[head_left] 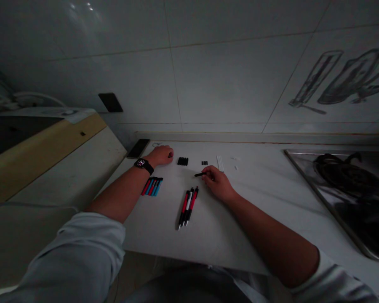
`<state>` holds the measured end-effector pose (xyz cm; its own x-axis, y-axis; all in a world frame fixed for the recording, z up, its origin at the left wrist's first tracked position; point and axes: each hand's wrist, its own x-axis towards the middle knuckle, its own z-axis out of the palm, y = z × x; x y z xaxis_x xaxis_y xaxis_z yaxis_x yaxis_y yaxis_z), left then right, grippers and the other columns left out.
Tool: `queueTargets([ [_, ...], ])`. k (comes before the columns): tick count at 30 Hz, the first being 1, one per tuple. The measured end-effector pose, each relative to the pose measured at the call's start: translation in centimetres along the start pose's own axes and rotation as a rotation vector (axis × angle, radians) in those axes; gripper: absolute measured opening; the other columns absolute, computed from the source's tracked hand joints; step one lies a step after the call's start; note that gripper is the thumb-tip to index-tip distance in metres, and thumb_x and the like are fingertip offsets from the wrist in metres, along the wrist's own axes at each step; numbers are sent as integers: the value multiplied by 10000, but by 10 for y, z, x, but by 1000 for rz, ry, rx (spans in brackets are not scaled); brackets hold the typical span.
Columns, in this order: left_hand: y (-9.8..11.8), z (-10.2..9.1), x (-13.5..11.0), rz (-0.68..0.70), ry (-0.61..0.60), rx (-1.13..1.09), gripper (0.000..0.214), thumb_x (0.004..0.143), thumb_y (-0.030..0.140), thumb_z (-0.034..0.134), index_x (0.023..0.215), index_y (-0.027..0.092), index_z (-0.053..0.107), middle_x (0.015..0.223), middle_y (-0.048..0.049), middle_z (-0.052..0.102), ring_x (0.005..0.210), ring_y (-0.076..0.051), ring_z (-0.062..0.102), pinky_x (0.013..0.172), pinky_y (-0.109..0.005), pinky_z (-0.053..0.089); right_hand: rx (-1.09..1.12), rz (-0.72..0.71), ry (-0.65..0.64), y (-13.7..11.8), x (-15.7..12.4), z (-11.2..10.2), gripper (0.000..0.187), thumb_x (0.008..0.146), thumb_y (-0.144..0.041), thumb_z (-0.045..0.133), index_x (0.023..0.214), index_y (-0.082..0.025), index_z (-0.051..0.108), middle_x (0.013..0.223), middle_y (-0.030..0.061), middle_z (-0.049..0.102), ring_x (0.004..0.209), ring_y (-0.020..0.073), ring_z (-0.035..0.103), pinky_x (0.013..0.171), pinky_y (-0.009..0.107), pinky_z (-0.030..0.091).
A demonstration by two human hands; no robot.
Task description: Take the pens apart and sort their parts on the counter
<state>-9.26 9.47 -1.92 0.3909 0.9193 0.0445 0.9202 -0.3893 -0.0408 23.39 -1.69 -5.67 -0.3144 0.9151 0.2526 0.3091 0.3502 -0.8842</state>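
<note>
Right hand (217, 182) pinches a slim black rod (199, 174); left hand (159, 155) curls, contents unclear. Short black cylinders (182, 161) lie between, a flat black phone (138, 148) leftward.

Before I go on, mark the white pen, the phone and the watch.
White pen (188, 202): head view, on its white barrel.
Phone (138, 149): head view, middle of its dark upper face.
Watch (140, 163): head view, on its dial.

Pens (187, 207) on counter (221, 240), barrels (152, 187) to their left, stove (318, 191) far right
</note>
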Motion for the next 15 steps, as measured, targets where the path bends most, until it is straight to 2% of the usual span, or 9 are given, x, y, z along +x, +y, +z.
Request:
queueTargets([
  [4, 2, -5, -1, -6, -36, 26, 245, 816, 289, 614, 1007, 207, 744, 1087, -101, 736, 1005, -259, 664, 832, -356, 468, 5, 1, -1, -1, 0, -1, 172, 903, -367, 590, 1032, -256, 615, 766, -26, 582, 701, 172, 551, 677, 309, 420],
  [8, 5, -15, -7, 8, -41, 60, 357, 797, 267, 651, 1144, 211, 716, 1194, -110, 717, 1088, -293, 650, 891, -393, 461, 52, 23, 6, 1, 1, -2, 193, 909, -397, 595, 1039, -256, 617, 801, -14, 605, 720, 173, 585, 671, 311, 470],
  [11, 18, -26, -15, 67, 37, 74, 409, 824, 243, 648, 1230, 200, 686, 1256, -129, 690, 1145, -317, 629, 953, -436, 448, 153, 76, 29, 4, 4, 0, 232, 891, -432, 617, 1044, -257, 617, 864, 2, 643, 764, 176, 624, 679, 313, 535],
  [15, 53, -47, -29, 235, 173, 49, 412, 866, 223, 663, 1278, 219, 654, 1256, -111, 678, 1184, -303, 600, 1062, -461, 400, 341, 155, 41, 1, 7, 2, 273, 814, -446, 697, 980, -246, 613, 892, 8, 679, 794, 174, 655, 726, 333, 588],
])
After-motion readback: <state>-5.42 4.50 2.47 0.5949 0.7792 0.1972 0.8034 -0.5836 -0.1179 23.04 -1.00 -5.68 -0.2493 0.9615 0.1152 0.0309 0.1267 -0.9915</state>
